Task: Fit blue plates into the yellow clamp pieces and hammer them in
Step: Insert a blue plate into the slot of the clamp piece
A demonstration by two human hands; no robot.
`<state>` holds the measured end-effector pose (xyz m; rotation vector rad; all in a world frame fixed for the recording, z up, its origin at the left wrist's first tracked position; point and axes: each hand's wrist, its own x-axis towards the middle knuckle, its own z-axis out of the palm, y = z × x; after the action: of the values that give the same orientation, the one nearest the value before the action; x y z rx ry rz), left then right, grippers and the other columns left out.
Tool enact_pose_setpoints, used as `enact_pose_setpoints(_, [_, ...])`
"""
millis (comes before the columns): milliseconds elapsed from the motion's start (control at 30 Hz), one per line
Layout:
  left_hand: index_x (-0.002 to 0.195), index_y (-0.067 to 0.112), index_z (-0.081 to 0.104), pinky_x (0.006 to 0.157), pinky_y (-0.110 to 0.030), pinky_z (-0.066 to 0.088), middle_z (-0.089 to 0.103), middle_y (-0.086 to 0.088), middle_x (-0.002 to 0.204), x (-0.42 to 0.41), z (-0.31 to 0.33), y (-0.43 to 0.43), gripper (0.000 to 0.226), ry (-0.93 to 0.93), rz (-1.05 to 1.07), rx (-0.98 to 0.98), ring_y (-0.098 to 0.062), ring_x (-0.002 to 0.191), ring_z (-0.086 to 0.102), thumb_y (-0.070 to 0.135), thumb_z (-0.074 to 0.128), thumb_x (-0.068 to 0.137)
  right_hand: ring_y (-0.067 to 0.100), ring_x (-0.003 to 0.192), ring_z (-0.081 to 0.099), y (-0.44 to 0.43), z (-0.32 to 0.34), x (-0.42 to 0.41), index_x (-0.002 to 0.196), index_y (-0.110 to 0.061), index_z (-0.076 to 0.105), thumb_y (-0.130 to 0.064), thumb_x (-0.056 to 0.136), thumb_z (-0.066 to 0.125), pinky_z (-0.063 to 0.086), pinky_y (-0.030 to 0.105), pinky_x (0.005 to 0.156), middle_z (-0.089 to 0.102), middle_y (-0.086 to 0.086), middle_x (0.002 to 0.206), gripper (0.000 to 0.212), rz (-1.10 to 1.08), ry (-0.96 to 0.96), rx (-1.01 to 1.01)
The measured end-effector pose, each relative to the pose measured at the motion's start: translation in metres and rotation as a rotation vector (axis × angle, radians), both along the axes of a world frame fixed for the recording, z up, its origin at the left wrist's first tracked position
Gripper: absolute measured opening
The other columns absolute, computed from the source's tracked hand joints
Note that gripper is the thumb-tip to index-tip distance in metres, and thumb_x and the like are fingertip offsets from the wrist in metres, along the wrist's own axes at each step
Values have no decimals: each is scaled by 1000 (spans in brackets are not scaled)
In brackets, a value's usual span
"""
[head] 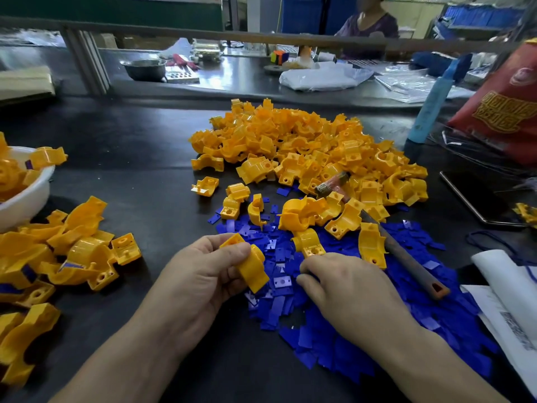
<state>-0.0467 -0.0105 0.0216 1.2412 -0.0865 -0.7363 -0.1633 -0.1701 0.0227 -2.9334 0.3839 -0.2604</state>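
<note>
Fingers (231, 274) of the left hand (200, 274) are curled round a glossy, arched yellow clamp piece (252, 269). To its right, the right hand (345, 289) is bent fingertips-down onto the heap of flat, thin blue plates (334, 344); whether one is pinched cannot be told, and a hammer (406, 258) is laid further right

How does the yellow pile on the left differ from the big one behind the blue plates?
The left pile is smaller, the big pile far larger. Several left pile pieces show blue plates fitted; the big pile's show none. Both are yellow clamp pieces.
</note>
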Motion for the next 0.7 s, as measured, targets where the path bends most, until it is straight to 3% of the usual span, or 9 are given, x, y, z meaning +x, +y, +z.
enact_pose_setpoints(100, [110, 13, 60, 57, -30, 57, 78, -8, 83, 1, 1, 2, 52, -19, -10, -1, -19, 71, 75, 12, 72, 60, 4, 82, 58, -5, -2, 1, 101, -33, 59, -47, 95, 42, 50, 23, 71, 64, -14, 91, 23, -19, -92, 68])
enact_pose_setpoints(233, [108, 13, 62, 60, -29, 56, 78, -6, 87, 1, 0, 1, 49, -61, -17, -8, -20, 76, 76, 11, 73, 60, -2, 69, 56, -8, -1, 2, 95, -36, 63, -48, 91, 47, 44, 15, 54, 60, -16, 71, 20, -66, -179, 235])
enact_pose_setpoints(333, [101, 12, 66, 56, -27, 58, 78, -6, 86, 0, -3, 0, 43, -81, -35, -20, -20, 75, 76, 13, 74, 59, -6, 80, 54, -9, -2, 3, 90, -36, 63, -45, 91, 49, 44, 12, 63, 58, -17, 72, 17, -76, -245, 314])
enact_pose_setpoints(467, [92, 17, 75, 59, -30, 60, 78, -7, 90, -3, -7, -1, 30, -107, -76, 11, -21, 75, 75, 18, 74, 61, 0, 83, 54, -10, 1, 2, 89, -35, 63, -43, 90, 48, 45, 18, 73, 57, -13, 83, 17, -93, -365, 360])
enact_pose_setpoints(567, [82, 23, 79, 53, -28, 57, 77, -7, 88, -5, -5, -2, 20, -105, -91, -6, -21, 72, 74, 24, 73, 62, 3, 70, 57, -7, 8, -1, 85, -35, 62, -43, 91, 48, 45, 15, 58, 59, -12, 73, 18, -66, -435, 501])
enact_pose_setpoints(633, [85, 26, 79, 58, -31, 58, 77, -6, 90, -6, -6, -2, 23, -125, -85, 3, -23, 77, 74, 30, 73, 63, 6, 56, 58, -3, 12, -1, 83, -33, 62, -43, 91, 48, 45, 14, 48, 61, -9, 70, 19, -46, -429, 638])
enact_pose_setpoints(700, [89, 28, 78, 68, -43, 62, 76, -6, 94, -7, -7, -2, 26, -143, -69, 23, -29, 86, 72, 34, 73, 63, 7, 55, 63, -1, 12, -1, 83, -31, 65, -35, 92, 53, 50, 16, 49, 65, -6, 70, 16, -46, -395, 782])
